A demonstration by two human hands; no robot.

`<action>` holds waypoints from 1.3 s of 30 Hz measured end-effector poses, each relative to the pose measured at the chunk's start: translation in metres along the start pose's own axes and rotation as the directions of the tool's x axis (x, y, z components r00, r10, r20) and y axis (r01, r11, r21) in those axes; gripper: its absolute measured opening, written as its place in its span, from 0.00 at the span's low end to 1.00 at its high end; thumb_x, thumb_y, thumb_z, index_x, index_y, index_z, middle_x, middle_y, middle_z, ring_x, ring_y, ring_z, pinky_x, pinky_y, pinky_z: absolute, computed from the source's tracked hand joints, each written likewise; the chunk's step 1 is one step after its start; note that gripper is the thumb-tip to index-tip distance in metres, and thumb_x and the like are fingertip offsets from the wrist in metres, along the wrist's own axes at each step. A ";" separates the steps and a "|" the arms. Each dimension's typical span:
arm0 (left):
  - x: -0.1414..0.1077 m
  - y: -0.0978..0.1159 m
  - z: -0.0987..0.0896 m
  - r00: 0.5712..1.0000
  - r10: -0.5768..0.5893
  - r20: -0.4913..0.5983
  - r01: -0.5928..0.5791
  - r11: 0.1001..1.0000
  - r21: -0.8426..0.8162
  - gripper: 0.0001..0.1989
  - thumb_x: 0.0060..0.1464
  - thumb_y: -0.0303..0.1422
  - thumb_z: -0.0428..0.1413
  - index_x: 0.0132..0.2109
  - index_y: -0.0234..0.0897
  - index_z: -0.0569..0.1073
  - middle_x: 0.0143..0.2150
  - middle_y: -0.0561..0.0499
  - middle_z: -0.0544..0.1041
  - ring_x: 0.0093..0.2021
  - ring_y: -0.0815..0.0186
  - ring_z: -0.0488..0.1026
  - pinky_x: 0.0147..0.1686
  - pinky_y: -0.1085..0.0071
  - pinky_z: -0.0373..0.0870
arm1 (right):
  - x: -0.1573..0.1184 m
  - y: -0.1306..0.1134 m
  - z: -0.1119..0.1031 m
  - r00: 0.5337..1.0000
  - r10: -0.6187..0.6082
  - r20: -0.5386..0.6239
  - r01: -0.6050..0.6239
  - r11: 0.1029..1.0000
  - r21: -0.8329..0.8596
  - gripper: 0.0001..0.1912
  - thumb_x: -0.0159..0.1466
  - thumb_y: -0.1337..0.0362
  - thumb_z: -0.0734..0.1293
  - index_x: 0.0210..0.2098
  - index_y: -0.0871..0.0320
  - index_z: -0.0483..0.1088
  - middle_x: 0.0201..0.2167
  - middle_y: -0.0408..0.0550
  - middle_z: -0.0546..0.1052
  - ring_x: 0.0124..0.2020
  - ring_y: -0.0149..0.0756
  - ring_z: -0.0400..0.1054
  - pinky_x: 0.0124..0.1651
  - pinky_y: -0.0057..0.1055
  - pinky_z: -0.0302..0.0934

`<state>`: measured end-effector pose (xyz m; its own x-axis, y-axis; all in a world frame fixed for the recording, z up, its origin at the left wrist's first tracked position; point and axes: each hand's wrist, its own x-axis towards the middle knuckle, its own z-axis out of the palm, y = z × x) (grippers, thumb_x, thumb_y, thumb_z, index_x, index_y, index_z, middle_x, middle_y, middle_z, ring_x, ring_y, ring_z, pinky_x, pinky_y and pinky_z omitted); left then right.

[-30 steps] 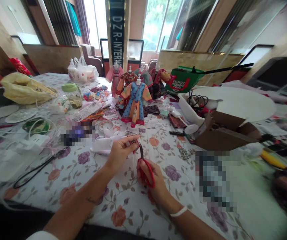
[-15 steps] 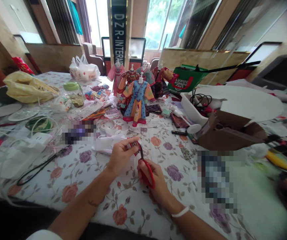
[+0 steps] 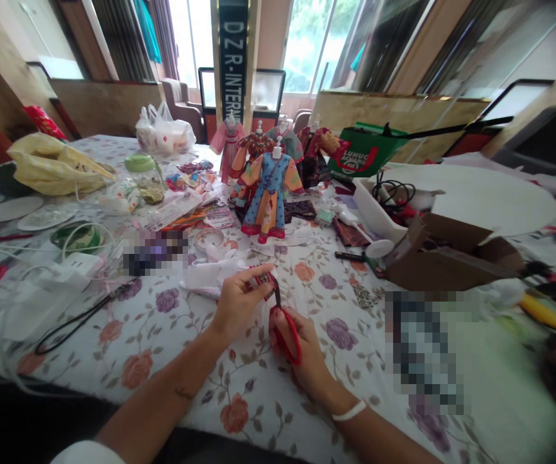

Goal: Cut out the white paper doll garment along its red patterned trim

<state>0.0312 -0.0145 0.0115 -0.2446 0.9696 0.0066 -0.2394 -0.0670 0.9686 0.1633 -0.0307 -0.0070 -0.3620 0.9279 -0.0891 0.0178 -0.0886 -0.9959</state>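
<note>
Edge of plain white sleeve [image 3: 87, 453] seen on left arm [image 3: 159, 396], finished in smooth, rounded hem; forearm bared beyond it. Forearm marked with small dark tattoo [image 3: 184, 392], thin and script-like, too small to be read. Right wrist [image 3: 330, 388] circled by narrow white band [image 3: 349, 410]. Left grip [image 3: 239, 299] and right grip [image 3: 304, 338] both seen bare.

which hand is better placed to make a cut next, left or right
Right, most likely: the right hand holds the scissors, their blades at or near the edge of the patterned piece. The left hand pinches that piece, so it seems better suited to steadying it.
</note>
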 end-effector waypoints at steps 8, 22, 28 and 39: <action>-0.001 -0.002 0.002 1.000 -0.017 -0.010 0.016 0.999 -0.035 0.18 0.42 0.31 0.64 0.45 0.36 0.80 0.34 0.53 0.79 0.29 0.73 0.70 0.33 0.76 0.69 | -0.001 0.004 0.001 1.000 0.013 -0.020 -0.013 1.000 -0.027 0.28 0.61 0.41 0.61 0.19 0.58 0.60 0.11 0.38 0.63 0.13 0.24 0.52 0.17 0.23 0.45; -0.001 -0.002 0.004 1.000 0.008 -0.027 -0.008 1.000 0.013 0.18 0.43 0.31 0.64 0.44 0.36 0.80 0.32 0.53 0.78 0.27 0.74 0.67 0.29 0.77 0.66 | -0.002 0.002 0.003 0.996 0.059 -0.061 -0.061 0.998 -0.024 0.27 0.59 0.39 0.62 0.19 0.56 0.58 0.12 0.38 0.61 0.14 0.26 0.52 0.17 0.24 0.45; -0.001 -0.002 0.004 0.999 0.031 -0.016 -0.031 0.999 0.026 0.19 0.44 0.31 0.64 0.46 0.36 0.79 0.33 0.52 0.79 0.28 0.72 0.67 0.31 0.76 0.67 | -0.002 0.004 0.003 0.996 0.072 -0.056 -0.071 0.997 0.011 0.27 0.58 0.39 0.62 0.19 0.56 0.58 0.11 0.37 0.60 0.13 0.25 0.50 0.17 0.24 0.44; 0.006 -0.012 -0.005 0.993 0.104 -0.064 -0.102 0.994 0.027 0.15 0.48 0.33 0.62 0.44 0.37 0.80 0.39 0.49 0.81 0.34 0.68 0.74 0.37 0.72 0.70 | -0.001 0.002 0.004 0.997 0.050 -0.053 -0.051 0.999 -0.019 0.26 0.59 0.41 0.63 0.19 0.56 0.58 0.12 0.37 0.61 0.14 0.25 0.51 0.17 0.24 0.45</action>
<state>0.0275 -0.0087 -0.0015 -0.3274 0.9405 0.0914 -0.1873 -0.1594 0.9693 0.1605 -0.0334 -0.0093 -0.3103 0.9403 -0.1395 0.0542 -0.1289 -0.9902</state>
